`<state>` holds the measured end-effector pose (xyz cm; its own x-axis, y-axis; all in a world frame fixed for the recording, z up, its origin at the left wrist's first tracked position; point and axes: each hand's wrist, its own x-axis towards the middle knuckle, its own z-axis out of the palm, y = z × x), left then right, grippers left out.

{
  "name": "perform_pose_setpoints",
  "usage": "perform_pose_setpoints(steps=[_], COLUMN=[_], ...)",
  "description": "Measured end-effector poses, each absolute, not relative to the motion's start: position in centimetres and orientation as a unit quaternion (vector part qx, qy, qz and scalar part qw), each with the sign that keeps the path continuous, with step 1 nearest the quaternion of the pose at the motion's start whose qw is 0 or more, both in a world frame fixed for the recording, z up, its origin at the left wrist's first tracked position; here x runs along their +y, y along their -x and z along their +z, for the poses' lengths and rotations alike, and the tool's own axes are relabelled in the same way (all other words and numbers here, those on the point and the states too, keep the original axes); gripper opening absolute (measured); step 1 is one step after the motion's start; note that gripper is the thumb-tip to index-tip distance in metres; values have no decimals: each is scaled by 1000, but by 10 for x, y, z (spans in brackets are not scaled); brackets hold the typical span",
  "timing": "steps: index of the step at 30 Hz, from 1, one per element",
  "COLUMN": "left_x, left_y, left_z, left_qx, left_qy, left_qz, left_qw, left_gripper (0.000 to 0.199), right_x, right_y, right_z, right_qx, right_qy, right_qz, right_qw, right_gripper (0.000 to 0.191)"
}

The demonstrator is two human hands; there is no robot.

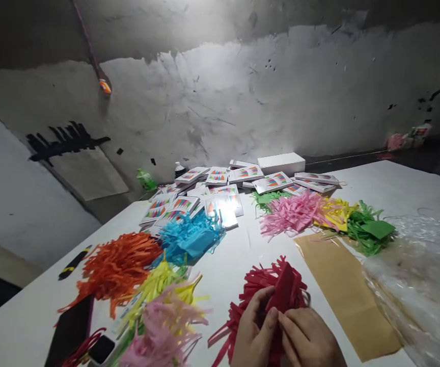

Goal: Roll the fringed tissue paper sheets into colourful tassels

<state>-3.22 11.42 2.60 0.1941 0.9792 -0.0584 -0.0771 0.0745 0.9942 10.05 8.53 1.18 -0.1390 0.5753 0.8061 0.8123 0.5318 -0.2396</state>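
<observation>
Dark red fringed tissue paper (286,285) is pinched between both of my hands, low and right of centre. My left hand (253,329) has thumb and fingers closed on its folded piece. Fingertips of my right hand (307,336) press on the same paper, close beside the left thumb. More red fringe (258,279) spreads out on the table behind and left of the hands. The lower part of the folded piece is partly hidden by my fingers.
Orange fringe (122,265), blue fringe (191,237) and pink fringe (166,326) lie left; another pink bunch (292,211) is behind. Brown paper (352,295) and clear plastic (414,270) are right. Printed boxes (243,173) are piled at the back. A cutter (74,262) lies near the left edge.
</observation>
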Motion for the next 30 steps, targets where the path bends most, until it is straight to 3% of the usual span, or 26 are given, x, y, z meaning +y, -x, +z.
perform_pose_setpoints(steps=[4, 10, 14, 18, 23, 26, 30], left_x=[108, 110, 111, 111, 113, 114, 115], left_y=[37, 33, 31, 34, 40, 41, 38], left_z=[13, -2, -6, 0, 4, 3, 4], left_qx=[419, 408, 407, 433, 461, 445, 445], left_qy=[-473, -444, -455, -492, -503, -501, -499], left_qz=[486, 479, 486, 458, 416, 421, 428], left_qw=[604, 637, 625, 601, 601, 611, 608], left_gripper=[43, 40, 44, 49, 38, 30, 28], right_x=[86, 81, 85, 95, 108, 107, 97], right_y=[-112, -114, -114, -115, -123, -128, -124], right_z=[9, -6, 2, 11, 15, 11, 9], right_qx=[-733, -745, -691, -612, -532, -559, -735], right_qy=[471, 494, 527, 561, 496, 517, 502], right_qz=[-101, -71, 53, 267, 518, 459, 116], right_qw=[481, 441, 492, 489, 450, 458, 441], right_gripper=[21, 38, 14, 22, 19, 17, 22])
